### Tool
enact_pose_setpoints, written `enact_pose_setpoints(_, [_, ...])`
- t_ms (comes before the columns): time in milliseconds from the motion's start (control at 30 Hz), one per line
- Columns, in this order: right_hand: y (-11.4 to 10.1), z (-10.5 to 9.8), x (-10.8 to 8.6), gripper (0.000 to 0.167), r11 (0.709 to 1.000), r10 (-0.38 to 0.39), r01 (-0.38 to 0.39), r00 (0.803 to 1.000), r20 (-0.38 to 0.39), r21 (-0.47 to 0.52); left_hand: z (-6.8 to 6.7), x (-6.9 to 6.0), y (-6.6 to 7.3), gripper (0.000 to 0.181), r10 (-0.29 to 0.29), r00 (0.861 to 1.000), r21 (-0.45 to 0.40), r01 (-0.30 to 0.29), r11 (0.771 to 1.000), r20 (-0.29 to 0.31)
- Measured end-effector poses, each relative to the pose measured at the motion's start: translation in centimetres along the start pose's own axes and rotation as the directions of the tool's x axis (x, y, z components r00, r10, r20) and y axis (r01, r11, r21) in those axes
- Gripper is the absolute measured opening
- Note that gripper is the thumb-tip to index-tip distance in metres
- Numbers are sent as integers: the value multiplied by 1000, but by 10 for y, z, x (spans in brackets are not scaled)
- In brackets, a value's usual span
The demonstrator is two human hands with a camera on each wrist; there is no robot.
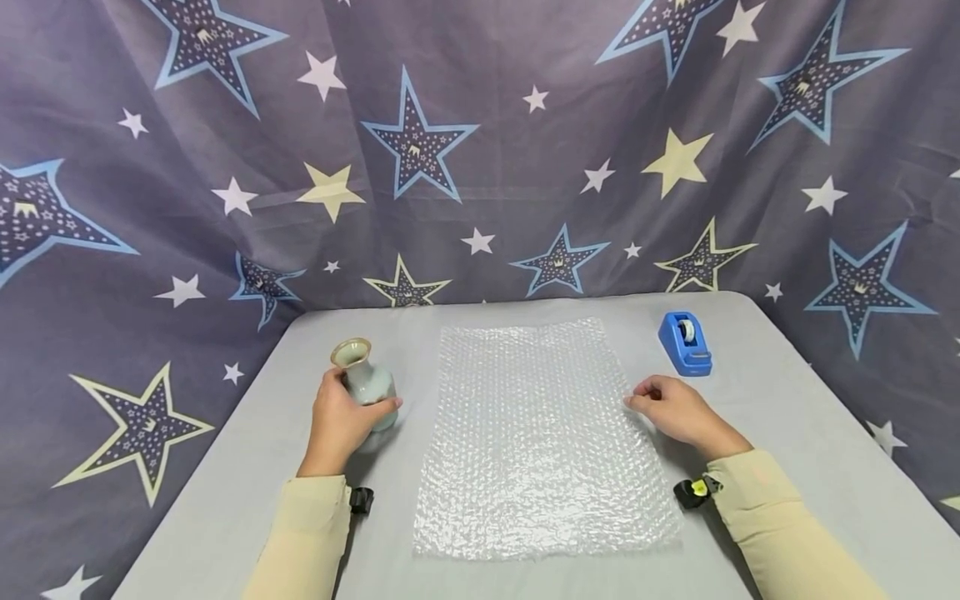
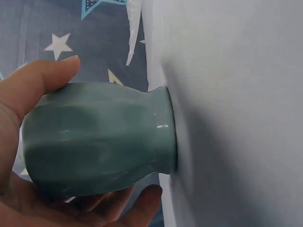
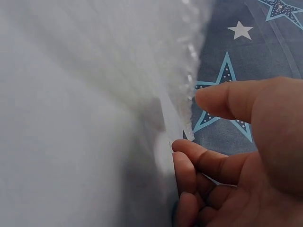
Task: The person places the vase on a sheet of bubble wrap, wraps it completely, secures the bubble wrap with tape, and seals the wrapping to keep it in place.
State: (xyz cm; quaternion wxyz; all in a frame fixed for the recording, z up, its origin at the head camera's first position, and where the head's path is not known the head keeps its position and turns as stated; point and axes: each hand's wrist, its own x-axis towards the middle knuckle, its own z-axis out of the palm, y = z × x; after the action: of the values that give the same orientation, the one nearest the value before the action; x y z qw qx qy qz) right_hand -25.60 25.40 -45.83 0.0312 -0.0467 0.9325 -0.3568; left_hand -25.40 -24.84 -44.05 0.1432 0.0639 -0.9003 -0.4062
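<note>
A pale green ceramic vase with a flared, brownish rim stands on the left of the table. My left hand grips its body, thumb on one side and fingers round the other. In the left wrist view the foot of the vase is at the tabletop. A sheet of clear bubble wrap lies flat in the middle. Beside its right edge is my right hand, fingers bent. The right wrist view shows the thumb and forefinger apart near the edge of the bubble wrap.
A blue tape dispenser with a roll of tape stands at the back right, beyond the right hand. The table has a light grey cover. Behind it hangs a dark curtain printed with stars.
</note>
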Motion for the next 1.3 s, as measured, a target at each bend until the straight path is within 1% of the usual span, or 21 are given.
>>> enact_pose_setpoints(133, [1, 2, -2, 33, 1000, -1, 1, 1000, -1, -7, -1, -1, 0, 109, -12, 1000, 22, 11, 1000, 11])
enact_pose_setpoints(233, [0, 2, -2, 31, 1000, -11, 11, 1000, -7, -5, -1, -1, -2, 109, -18, 1000, 26, 18, 1000, 6])
enact_pose_setpoints(367, [-2, 2, -1, 30, 1000, -20, 20, 1000, -12, -2, -2, 0, -4, 105, -19, 1000, 19, 19, 1000, -12])
enact_pose_setpoints(500, [-4, 0, -1, 30, 1000, -17, 17, 1000, -21, -19, -1, 2, -6, 102, -18, 999, 16, 19, 1000, -37])
enact_pose_setpoints(633, [-6, -1, 0, 29, 999, -24, 23, 999, -36, -28, -2, 3, -5, 100, -14, 998, 26, 15, 1000, -64])
enact_pose_setpoints(767, [-7, -1, 1, 28, 999, -25, 24, 999, -33, -31, -3, 5, -4, 100, -10, 997, 41, 13, 999, -75])
enact_pose_setpoints(833, [-6, -1, 1, 29, 999, -25, 24, 999, -28, -31, -4, 5, -1, 100, 3, 997, 44, 1, 999, -77])
enact_pose_setpoints(933, [-5, -1, 1, 29, 1000, -16, 15, 1000, -25, -27, -4, 8, 7, 100, 31, 996, 45, -27, 999, -79])
enact_pose_setpoints(1067, [-2, -2, 0, 30, 1000, -6, 6, 1000, -24, -28, -4, 15, 24, 99, 84, 992, 48, -79, 996, -90])
enact_pose_setpoints(1133, [-1, -2, 0, 29, 1000, -2, 1, 1000, -25, -30, -7, 18, 36, 97, 114, 987, 44, -110, 993, -111])
enact_pose_setpoints(1233, [-1, -2, 0, 29, 999, -6, 5, 1000, -27, -35, -13, 23, 54, 94, 153, 976, 29, -151, 988, -155])
enact_pose_setpoints(1300, [-1, -1, 0, 28, 999, -9, 8, 999, -34, -36, -18, 25, 65, 92, 165, 970, 15, -165, 986, -180])
